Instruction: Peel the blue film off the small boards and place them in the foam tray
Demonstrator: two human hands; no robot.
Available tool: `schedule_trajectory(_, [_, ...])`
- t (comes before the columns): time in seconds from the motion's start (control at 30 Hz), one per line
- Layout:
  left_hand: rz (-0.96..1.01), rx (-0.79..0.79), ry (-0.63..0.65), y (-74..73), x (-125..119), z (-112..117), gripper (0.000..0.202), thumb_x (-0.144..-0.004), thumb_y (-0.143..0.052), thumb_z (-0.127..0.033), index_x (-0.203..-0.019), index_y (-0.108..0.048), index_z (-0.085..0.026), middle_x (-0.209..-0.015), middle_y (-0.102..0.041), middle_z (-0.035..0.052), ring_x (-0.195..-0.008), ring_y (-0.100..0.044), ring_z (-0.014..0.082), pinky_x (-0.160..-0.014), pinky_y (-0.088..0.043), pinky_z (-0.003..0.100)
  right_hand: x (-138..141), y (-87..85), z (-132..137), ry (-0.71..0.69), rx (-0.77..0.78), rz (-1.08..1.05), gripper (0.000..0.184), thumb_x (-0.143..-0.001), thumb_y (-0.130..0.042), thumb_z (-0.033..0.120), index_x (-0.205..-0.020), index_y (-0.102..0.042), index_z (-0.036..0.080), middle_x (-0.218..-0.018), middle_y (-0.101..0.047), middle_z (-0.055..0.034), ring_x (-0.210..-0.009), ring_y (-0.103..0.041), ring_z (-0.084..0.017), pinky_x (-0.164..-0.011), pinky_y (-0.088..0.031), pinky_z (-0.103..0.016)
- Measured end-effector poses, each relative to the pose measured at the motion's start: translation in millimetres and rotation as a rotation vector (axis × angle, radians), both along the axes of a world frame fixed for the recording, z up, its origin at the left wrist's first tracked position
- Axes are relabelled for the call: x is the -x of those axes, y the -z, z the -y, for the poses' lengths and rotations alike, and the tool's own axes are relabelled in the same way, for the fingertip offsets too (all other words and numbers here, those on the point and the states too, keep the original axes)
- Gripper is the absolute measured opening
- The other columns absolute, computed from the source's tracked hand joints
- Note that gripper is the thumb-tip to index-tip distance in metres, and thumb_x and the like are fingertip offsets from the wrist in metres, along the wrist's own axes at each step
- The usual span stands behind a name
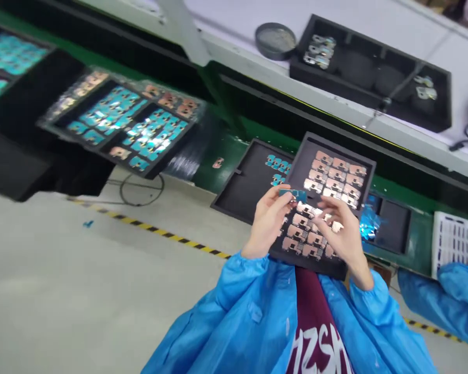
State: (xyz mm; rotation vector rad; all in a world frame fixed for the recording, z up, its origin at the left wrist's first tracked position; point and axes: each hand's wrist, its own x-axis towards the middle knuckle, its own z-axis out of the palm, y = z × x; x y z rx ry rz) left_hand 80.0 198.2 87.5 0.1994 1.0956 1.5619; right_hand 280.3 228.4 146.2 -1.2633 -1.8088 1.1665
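Note:
A black tray (368,166) filled with several copper-coloured flat parts leans against my chest at the conveyor's edge. My left hand (267,221) is at the tray's left side, its fingers pinched on a small teal-blue part (294,195). Over the tray's lower rows my right hand (345,228) has its fingers curled onto the copper parts; whether it holds one is blurred. Both my sleeves are bright blue.
A flat black tray (245,182) with a few teal parts lies on the green conveyor (398,187) behind. Trays (120,122) of teal and copper parts sit far left. Further off, a black compartment box (374,67), round dish (275,40), white basket (451,241). Another person's blue sleeve (448,301) at right.

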Motion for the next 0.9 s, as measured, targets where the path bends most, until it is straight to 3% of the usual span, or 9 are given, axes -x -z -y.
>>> schedule_trajectory(0.07, [-0.016, 0.013, 0.074, -16.6, -32.1, 1.8, 0.032, -0.082, -0.092, -0.035, -0.105, -0.076, -0.022, -0.097, -0.078, 0.0035, -0.086, -0.076, 0.0182, -0.086, -0.062, 0.032, 7.9, 7.5, -4.6, 0.080, 0.052, -0.089, 0.035, -0.092, -0.084, 0.048, -0.115, -0.072, 0.024, -0.106, -0.077, -0.0049, -0.081, -0.074, -0.017, -0.066, -0.062, -0.029])
schedule_trajectory(0.17, [-0.225, -0.013, 0.150, -25.7, -56.6, 3.3, 0.024, -0.083, -0.090, -0.033, -0.097, -0.076, -0.020, -0.096, -0.078, 0.0042, -0.092, -0.076, 0.0198, -0.090, -0.061, 0.033, -9.8, 14.1, -8.2, 0.196, 0.052, -0.147, 0.023, -0.094, -0.083, 0.043, -0.099, -0.072, 0.022, -0.097, -0.077, -0.0025, -0.079, -0.073, -0.016, -0.065, -0.061, -0.027])
schedule_trajectory(0.3, [-0.607, -0.150, 0.289, -29.5, -63.5, 3.5, 0.017, -0.087, -0.086, -0.027, -0.102, -0.081, -0.021, -0.102, -0.080, 0.0049, -0.099, -0.076, 0.0211, -0.092, -0.061, 0.032, -39.7, 8.0, -9.0, 0.067, -0.127, -0.089, 0.010, -0.103, -0.073, 0.031, -0.105, -0.077, 0.022, -0.103, -0.079, -0.0040, -0.089, -0.075, -0.017, -0.078, -0.062, -0.029])
schedule_trajectory(0.4, [-0.745, -0.205, 0.321, -28.9, -70.7, 3.1, 0.010, -0.091, -0.082, -0.028, -0.099, -0.084, -0.022, -0.096, -0.079, 0.0038, -0.092, -0.075, 0.0197, -0.084, -0.062, 0.029, -49.0, 6.2, -8.3, 0.002, -0.303, -0.011, 0.018, -0.111, -0.060, 0.025, -0.109, -0.077, 0.021, -0.103, -0.079, -0.0054, -0.094, -0.075, -0.018, -0.087, -0.063, -0.032])
schedule_trajectory(0.53, [-0.723, -0.193, 0.278, -22.1, -83.9, 2.9, 0.012, -0.091, -0.082, -0.031, -0.097, -0.086, -0.021, -0.089, -0.076, 0.0025, -0.084, -0.074, 0.0180, -0.075, -0.062, 0.027, -50.7, 15.7, -2.4, 0.064, -0.453, 0.079, 0.017, -0.111, -0.062, 0.026, -0.118, -0.078, 0.023, -0.112, -0.078, -0.0080, -0.105, -0.076, -0.020, -0.090, -0.066, -0.034])
schedule_trajectory(0.73, [-0.542, -0.132, 0.393, -22.2, -83.7, 2.0, 0.024, -0.089, -0.085, -0.036, -0.109, -0.089, -0.022, -0.107, -0.082, 0.0067, -0.106, -0.077, 0.0242, -0.097, -0.064, 0.036, -54.1, 33.8, 2.6, 0.167, -0.637, 0.140, 0.023, -0.109, -0.067, 0.021, -0.124, -0.082, 0.028, -0.121, -0.077, -0.0088, -0.106, -0.077, -0.020, -0.091, -0.068, -0.033])
schedule_trajectory(0.9, [-0.395, -0.103, 0.495, -22.2, -78.3, 1.4, 0.033, -0.085, -0.091, -0.043, -0.113, -0.090, -0.025, -0.115, -0.084, 0.0075, -0.110, -0.076, 0.0263, -0.097, -0.063, 0.038, -60.1, 39.8, 2.5, 0.189, -0.682, 0.260, 0.019, -0.109, -0.067, 0.024, -0.120, -0.083, 0.028, -0.117, -0.078, -0.0091, -0.103, -0.076, -0.020, -0.088, -0.067, -0.034])
